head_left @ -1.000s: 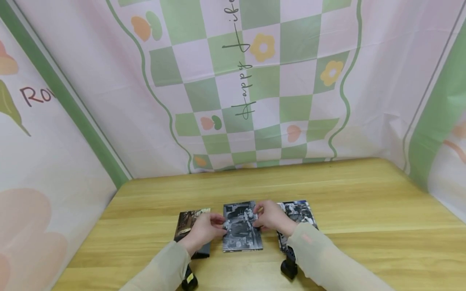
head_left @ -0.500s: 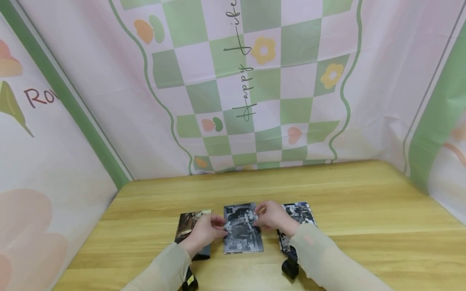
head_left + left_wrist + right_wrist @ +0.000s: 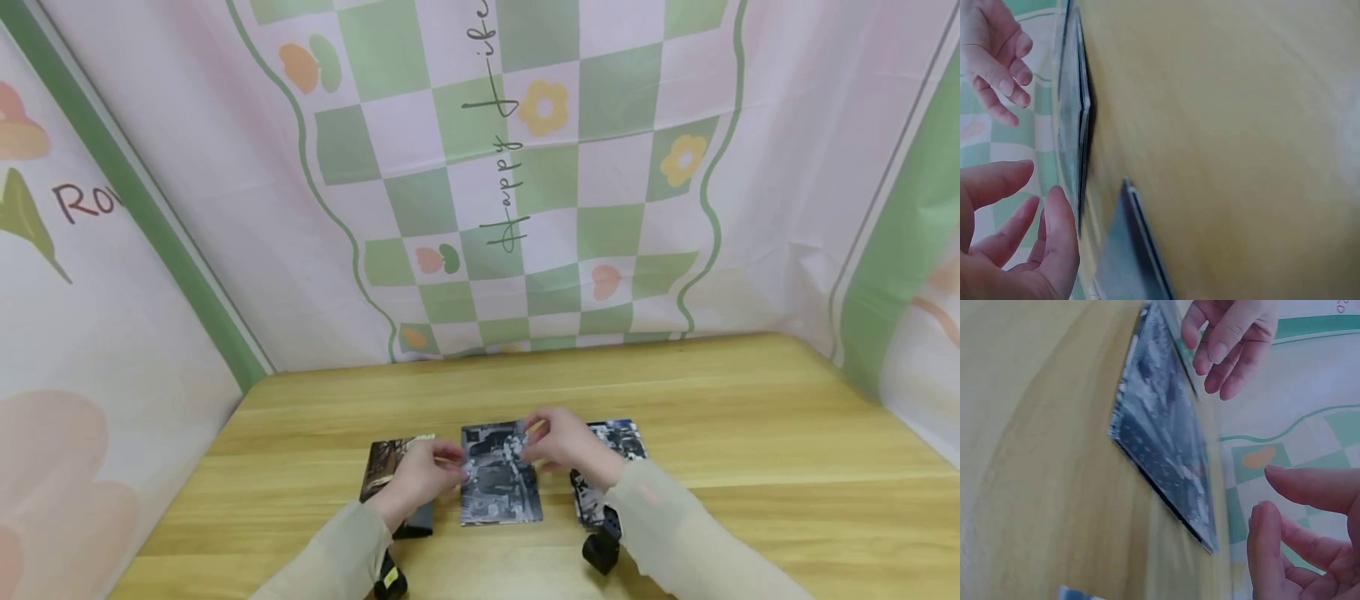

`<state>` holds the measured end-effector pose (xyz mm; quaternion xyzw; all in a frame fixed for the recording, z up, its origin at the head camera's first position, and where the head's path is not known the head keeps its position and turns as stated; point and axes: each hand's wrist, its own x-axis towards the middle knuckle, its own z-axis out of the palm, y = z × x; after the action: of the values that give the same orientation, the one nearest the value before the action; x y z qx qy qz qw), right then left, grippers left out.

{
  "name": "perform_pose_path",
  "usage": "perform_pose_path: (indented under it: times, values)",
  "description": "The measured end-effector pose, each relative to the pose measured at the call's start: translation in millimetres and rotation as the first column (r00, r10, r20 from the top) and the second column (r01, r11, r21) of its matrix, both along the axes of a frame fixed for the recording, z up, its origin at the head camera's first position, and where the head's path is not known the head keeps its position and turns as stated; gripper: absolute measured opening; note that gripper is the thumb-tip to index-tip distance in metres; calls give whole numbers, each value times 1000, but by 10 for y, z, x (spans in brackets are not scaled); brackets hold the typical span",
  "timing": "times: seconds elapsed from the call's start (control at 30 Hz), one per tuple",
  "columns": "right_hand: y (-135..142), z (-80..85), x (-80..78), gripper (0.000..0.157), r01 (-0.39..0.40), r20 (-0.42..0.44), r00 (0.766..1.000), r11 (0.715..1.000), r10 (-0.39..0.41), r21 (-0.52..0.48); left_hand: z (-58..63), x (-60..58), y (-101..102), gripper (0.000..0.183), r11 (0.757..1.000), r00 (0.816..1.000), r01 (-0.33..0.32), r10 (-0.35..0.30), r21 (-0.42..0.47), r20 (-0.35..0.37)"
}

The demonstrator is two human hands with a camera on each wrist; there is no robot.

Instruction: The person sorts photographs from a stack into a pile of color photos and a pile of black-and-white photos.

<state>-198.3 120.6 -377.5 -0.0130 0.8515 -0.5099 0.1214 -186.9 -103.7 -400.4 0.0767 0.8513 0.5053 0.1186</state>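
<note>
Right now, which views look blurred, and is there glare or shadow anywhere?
Head view: mostly clear, the right hand's fingers slightly blurred; left wrist view: pale glare on the table at frame right, shadow beside the middle photo; right wrist view: that photo looks smeared.

This looks like a small curtained booth: printed hangings (image 3: 517, 175) enclose the wood-grain worktop (image 3: 720, 408) on three sides.
</note>
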Motion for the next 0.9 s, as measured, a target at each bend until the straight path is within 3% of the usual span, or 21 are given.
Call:
perform_pose_path:
  times: [0.53, 0.9]
  values:
    - [309, 144, 61, 43, -39, -39, 999, 998, 37, -50, 144, 53, 164, 31, 1000, 1000, -7, 7, 25, -12]
    - [623, 130, 144, 47, -53, -62, 997, 996, 49, -65, 180, 101, 386, 32, 993, 999, 41, -39, 109, -18]
